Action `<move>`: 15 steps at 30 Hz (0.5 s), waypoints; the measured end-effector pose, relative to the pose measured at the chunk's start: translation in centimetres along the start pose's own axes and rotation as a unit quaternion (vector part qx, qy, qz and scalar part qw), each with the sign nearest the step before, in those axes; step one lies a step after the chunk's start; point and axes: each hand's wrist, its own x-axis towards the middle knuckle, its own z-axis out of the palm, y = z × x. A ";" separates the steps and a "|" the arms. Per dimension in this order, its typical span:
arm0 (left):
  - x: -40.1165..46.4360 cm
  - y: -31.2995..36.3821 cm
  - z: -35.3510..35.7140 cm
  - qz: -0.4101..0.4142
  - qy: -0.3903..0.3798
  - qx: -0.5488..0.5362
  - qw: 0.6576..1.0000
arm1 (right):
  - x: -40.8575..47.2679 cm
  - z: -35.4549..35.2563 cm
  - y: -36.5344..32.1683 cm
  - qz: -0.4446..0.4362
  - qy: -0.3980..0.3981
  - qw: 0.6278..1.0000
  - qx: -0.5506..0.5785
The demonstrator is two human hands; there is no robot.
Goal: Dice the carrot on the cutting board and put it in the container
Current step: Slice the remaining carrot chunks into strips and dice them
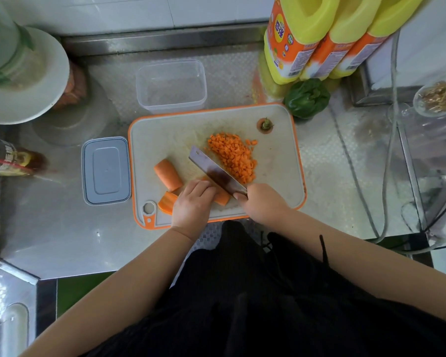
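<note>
Carrot piece (pixel 222 198) under left hand (pixel 192 204), knife (pixel 216 173) in right hand (pixel 262 202).

The cutting board (pixel 165 135) was pale grey and edged in orange, and bright orange was seen in the diced carrot (pixel 233 157) and the carrot chunk (pixel 168 175). The lid (pixel 105 170) was coloured grey-blue, while the container (pixel 171 85) was clear. The bottles (pixel 327 39) were yellow with orange labels, and an embossed diamond pattern was shown on the steel counter (pixel 232 70).
</note>
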 end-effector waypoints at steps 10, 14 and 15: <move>0.3 0.2 -0.4 -0.013 -0.006 -0.013 1.000 | -1.8 0.0 -0.9 -0.002 -0.006 0.998 -0.064; 0.2 0.1 -0.2 -0.021 -0.005 -0.019 1.000 | -1.2 -0.4 -2.1 0.023 -0.011 0.995 -0.097; 0.1 0.1 -0.1 -0.022 -0.007 -0.020 1.000 | -1.1 -0.4 -2.2 0.024 -0.012 0.995 -0.094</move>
